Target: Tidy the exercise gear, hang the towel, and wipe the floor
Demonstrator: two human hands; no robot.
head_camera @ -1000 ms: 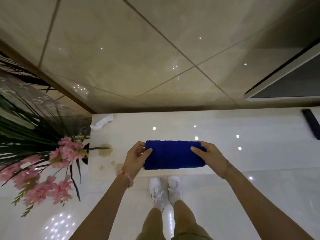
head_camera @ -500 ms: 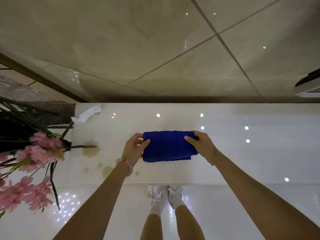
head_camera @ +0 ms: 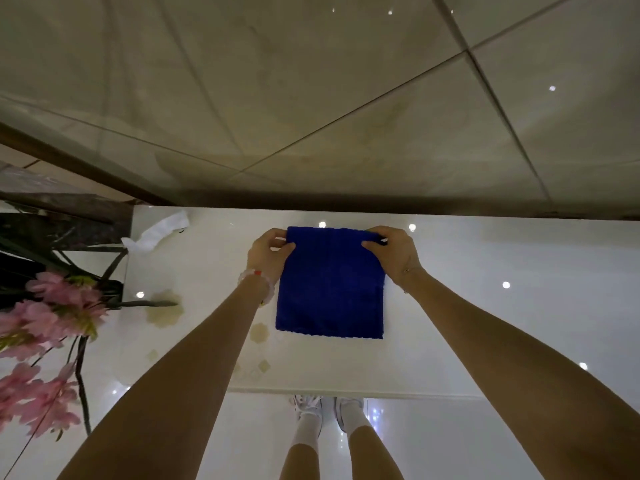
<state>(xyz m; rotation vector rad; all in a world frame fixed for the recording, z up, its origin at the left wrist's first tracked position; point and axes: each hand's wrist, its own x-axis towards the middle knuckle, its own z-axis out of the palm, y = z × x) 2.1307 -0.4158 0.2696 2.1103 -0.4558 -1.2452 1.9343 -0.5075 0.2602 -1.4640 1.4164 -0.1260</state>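
Blue towel (head_camera: 330, 285) opened to a square over the middle of the white glossy surface (head_camera: 485, 306), its top edge near the surface's far edge; whether it lies flat or hangs cannot be told. Left hand (head_camera: 268, 252) pinches the top-left corner and right hand (head_camera: 391, 254) the top-right, fingers curled over the cloth. Yellowish stains (head_camera: 162, 308) mark the surface towards its left edge. A crumpled white tissue (head_camera: 156, 233) occupies the far-left corner. Pink flowers (head_camera: 52, 313) stand beyond the left edge; a tiled wall (head_camera: 311, 98) rises behind.
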